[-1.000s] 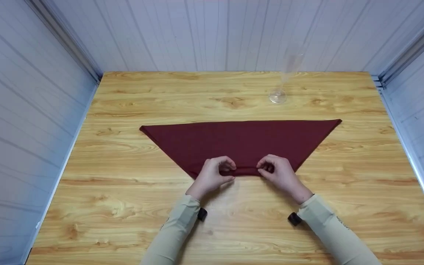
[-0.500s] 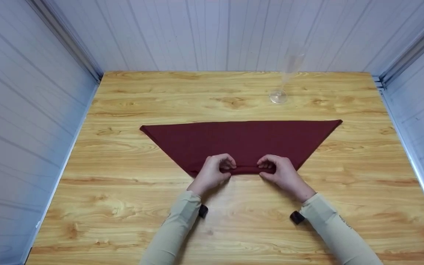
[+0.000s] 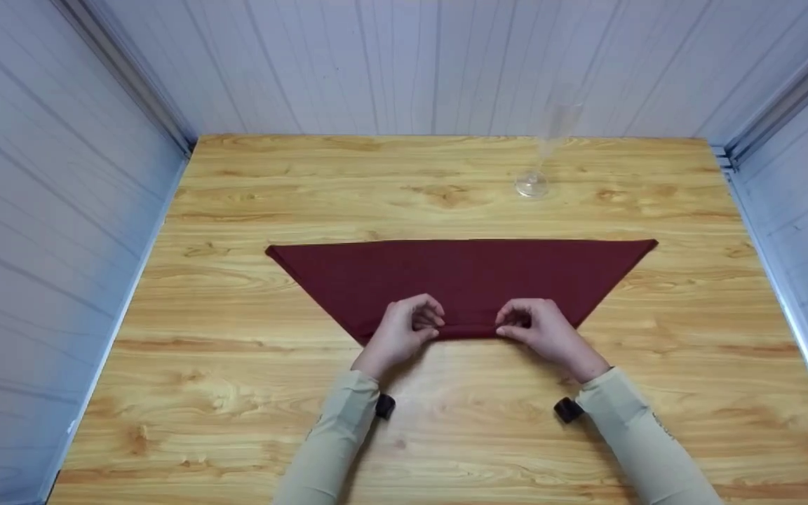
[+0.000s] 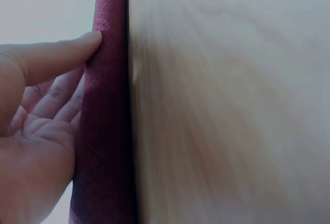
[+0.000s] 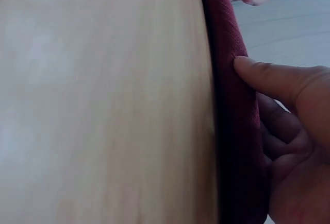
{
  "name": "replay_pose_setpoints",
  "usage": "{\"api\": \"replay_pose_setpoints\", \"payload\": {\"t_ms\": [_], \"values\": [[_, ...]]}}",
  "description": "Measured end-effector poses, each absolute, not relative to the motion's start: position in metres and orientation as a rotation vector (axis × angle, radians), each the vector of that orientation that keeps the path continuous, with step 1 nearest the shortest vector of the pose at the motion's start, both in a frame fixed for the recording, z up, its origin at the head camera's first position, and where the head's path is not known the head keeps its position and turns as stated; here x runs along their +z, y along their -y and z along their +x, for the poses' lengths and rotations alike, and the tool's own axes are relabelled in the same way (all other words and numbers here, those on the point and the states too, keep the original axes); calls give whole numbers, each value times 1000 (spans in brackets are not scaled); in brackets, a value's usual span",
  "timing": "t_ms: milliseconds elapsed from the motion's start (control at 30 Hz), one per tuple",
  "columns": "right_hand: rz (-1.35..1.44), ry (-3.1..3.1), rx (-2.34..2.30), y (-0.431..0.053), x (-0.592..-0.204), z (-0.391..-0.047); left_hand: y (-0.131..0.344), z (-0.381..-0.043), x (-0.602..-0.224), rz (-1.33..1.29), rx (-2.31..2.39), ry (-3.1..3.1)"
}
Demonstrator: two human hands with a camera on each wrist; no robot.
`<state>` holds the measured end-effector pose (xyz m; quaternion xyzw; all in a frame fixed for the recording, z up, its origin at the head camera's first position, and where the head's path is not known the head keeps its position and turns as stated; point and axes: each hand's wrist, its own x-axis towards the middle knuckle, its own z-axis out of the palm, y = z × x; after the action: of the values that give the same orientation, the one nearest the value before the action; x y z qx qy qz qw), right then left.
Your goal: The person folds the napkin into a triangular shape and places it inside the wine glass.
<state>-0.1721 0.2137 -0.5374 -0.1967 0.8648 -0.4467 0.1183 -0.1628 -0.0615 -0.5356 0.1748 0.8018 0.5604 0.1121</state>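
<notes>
A dark red cloth napkin [image 3: 467, 277] lies on the table, its long straight edge at the far side and its short near edge rolled into a narrow band [image 4: 108, 100]. My left hand [image 3: 398, 330] pinches the left part of this roll, thumb on the near side and curled fingers beyond. On the right part, my right hand [image 3: 541, 331] pinches the roll the same way, its thumb [image 5: 268, 77] pressed against the cloth. Between the two hands a short stretch of the roll shows. Some fingertips are hidden behind the cloth in both wrist views.
A clear stemmed glass [image 3: 532, 184] stands upright behind the napkin, right of centre. The wood-patterned table [image 3: 236, 421] is bordered by pale panel walls [image 3: 320, 63] at the back and both sides.
The napkin has shifted slightly toward me, its far edge now lower in the head view. My hands stay at the roll and have moved slightly apart. The glass stands where it was.
</notes>
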Motion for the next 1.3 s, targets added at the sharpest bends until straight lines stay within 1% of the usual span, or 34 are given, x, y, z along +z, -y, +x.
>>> {"api": "replay_pose_setpoints", "payload": {"t_ms": [300, 500, 667, 833, 1000, 1300], "values": [[-491, -2611, -1317, -211, -538, -176, 60, -170, -534, 362, 1639, -2445], [-492, -2719, -1316, -209, -541, -178, 59, -171, -533, 300, 1638, -2549], [-496, -2697, -1340, -209, -542, -178, 57, -167, -532, 372, 1699, -2565], [-494, -2676, -1357, -209, -541, -178, 55, -163, -530, 459, 1831, -2346], [-502, -2688, -1364, -209, -541, -177, 56, -162, -531, 490, 1849, -2221], [-731, -2773, -1283, -208, -540, -167, 58, -163, -532, 497, 1764, -2267]]}}
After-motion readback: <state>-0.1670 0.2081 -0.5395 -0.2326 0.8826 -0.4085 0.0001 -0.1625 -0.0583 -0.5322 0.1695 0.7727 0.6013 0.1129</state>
